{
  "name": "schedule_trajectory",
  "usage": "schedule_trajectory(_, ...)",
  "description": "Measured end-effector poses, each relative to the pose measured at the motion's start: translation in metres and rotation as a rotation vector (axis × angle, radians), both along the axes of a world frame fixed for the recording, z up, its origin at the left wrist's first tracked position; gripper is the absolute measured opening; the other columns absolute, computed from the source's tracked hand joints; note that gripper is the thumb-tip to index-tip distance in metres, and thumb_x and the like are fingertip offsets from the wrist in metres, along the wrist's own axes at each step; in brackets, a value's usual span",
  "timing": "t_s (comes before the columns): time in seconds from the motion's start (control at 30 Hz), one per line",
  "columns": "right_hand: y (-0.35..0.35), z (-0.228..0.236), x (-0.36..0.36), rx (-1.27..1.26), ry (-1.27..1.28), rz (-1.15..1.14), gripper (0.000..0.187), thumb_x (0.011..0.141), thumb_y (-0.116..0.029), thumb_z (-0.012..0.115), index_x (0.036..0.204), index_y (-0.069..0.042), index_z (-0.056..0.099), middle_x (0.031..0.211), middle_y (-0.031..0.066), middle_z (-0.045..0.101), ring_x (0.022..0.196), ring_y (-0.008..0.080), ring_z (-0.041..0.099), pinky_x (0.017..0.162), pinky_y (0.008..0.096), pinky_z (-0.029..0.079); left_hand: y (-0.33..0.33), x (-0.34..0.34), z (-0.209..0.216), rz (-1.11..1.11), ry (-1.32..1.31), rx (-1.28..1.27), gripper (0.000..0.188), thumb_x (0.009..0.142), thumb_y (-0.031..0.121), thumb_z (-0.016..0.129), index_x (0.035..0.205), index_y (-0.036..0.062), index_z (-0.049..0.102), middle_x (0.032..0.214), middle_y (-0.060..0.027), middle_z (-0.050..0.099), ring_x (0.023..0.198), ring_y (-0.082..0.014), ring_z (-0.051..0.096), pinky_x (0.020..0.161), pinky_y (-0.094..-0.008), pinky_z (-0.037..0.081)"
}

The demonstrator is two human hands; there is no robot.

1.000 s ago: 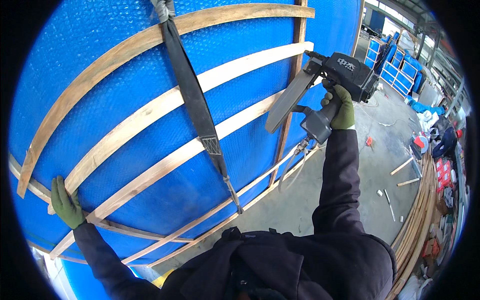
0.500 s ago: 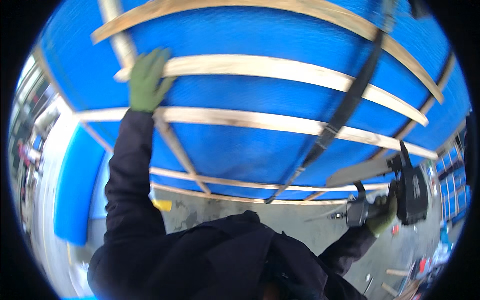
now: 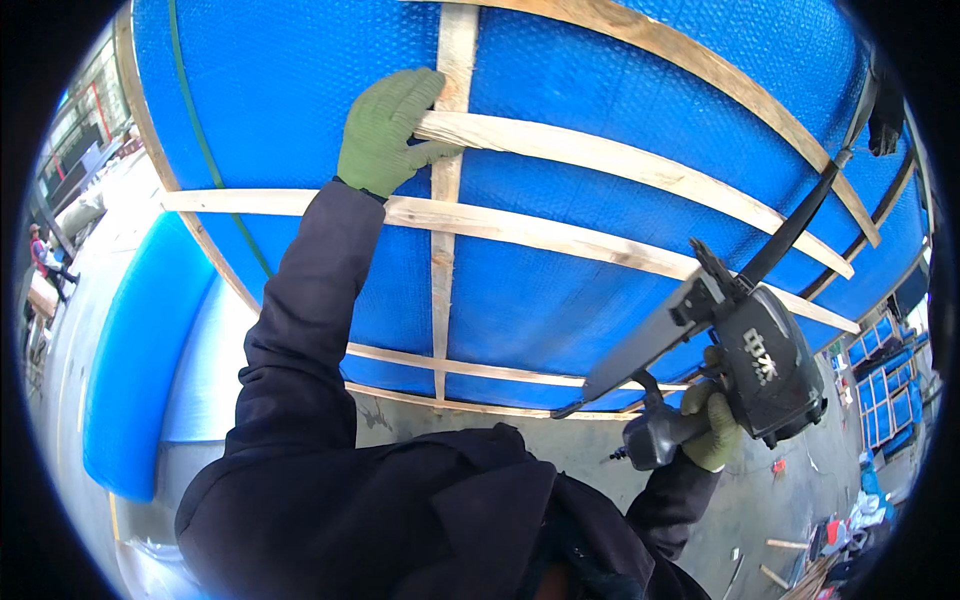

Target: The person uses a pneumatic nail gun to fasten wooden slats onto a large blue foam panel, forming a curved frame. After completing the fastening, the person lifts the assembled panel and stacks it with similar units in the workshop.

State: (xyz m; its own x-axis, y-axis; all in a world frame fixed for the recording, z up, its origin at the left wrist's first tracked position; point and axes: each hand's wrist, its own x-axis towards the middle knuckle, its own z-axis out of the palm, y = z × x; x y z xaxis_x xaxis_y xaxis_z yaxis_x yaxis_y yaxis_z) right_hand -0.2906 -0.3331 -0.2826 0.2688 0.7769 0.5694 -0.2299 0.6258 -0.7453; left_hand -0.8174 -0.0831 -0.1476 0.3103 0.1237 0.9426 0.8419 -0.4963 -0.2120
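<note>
My left hand (image 3: 385, 140), in a green glove, grips the left end of a pale wooden slat (image 3: 610, 160), thumb low and fingers above. The end lies over a wooden upright (image 3: 445, 290) on a large load wrapped in blue bubble wrap (image 3: 330, 270). My gloved right hand (image 3: 714, 430) is closed round the handle of a black nail gun (image 3: 772, 365), held at the right in front of the load. Its long magazine slants down to the left. The gun's nose is near a lower slat (image 3: 560, 235); I cannot tell whether they touch.
A dark strap (image 3: 795, 235) runs down the right side of the load. At the left stands a blue roll (image 3: 140, 370) of wrap. Wood scraps (image 3: 785, 545) and other clutter lie on the floor at lower right. Another person (image 3: 48, 260) is far off at the left.
The view has shifted, and the upright now looks vertical. My left hand still holds the slat's end, now over the upright. The nail gun has come left and nearer the slats.
</note>
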Motion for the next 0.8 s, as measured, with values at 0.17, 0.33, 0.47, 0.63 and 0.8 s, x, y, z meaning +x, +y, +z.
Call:
schedule_trajectory(0.17, -0.016, 0.037, -0.112, -0.103, -0.204, -0.022, 0.046, 0.099, -0.016, 0.078, 0.139, 0.005, 0.071, 0.113, 0.0170, 0.078, 0.076, 0.0182, 0.064, 0.070, 0.0341, 0.052, 0.008, -0.034, 0.017, -0.121, 0.180, -0.081, 0.075, 0.087, 0.043, 0.093, 0.152, 0.0142, 0.071, 0.147, -0.0106, 0.075, 0.138, -0.0344, 0.068, 0.118, -0.0507, 0.053)
schedule_trajectory(0.33, -0.006, 0.040, -0.173, -0.125, -0.559, -0.163, 0.014, 0.100, -0.017, 0.079, 0.098, -0.003, 0.077, 0.093, 0.0063, 0.075, 0.082, 0.0192, 0.068, 0.075, 0.0360, 0.053, 0.015, -0.042, 0.022, -0.069, 0.238, -0.021, 0.074, 0.088, 0.047, 0.092, 0.149, 0.0107, 0.072, 0.151, -0.0139, 0.073, 0.142, -0.0363, 0.066, 0.119, -0.0514, 0.052)
schedule_trajectory(0.47, 0.017, 0.022, -0.199, -0.012, -0.892, -0.307, 0.016, 0.099, -0.015, 0.087, 0.109, -0.005, 0.079, 0.102, 0.0063, 0.080, 0.091, 0.0190, 0.073, 0.083, 0.0374, 0.059, 0.020, -0.047, 0.021, -0.083, 0.188, 0.059, 0.074, 0.080, 0.056, 0.094, 0.135, 0.0098, 0.079, 0.145, -0.0133, 0.075, 0.145, -0.0374, 0.063, 0.121, -0.0560, 0.049)
schedule_trajectory(0.63, 0.043, 0.005, -0.222, 0.113, -1.009, -0.231, 0.047, 0.104, -0.023, 0.080, 0.147, -0.011, 0.066, 0.136, 0.0088, 0.071, 0.125, 0.0263, 0.068, 0.107, 0.0455, 0.055, 0.022, -0.052, 0.021, -0.012, 0.228, 0.095, 0.064, 0.083, 0.065, 0.088, 0.113, 0.0079, 0.085, 0.132, -0.0116, 0.080, 0.146, -0.0345, 0.063, 0.124, -0.0555, 0.047)
schedule_trajectory(0.8, 0.058, 0.001, -0.242, 0.123, -0.886, -0.210, 0.043, 0.104, -0.018, 0.081, 0.144, -0.007, 0.068, 0.128, 0.0098, 0.074, 0.116, 0.0251, 0.070, 0.100, 0.0440, 0.057, 0.028, -0.055, 0.022, -0.076, 0.266, 0.166, 0.056, 0.081, 0.059, 0.090, 0.101, 0.0074, 0.082, 0.126, -0.0107, 0.081, 0.140, -0.0361, 0.066, 0.121, -0.0580, 0.049)
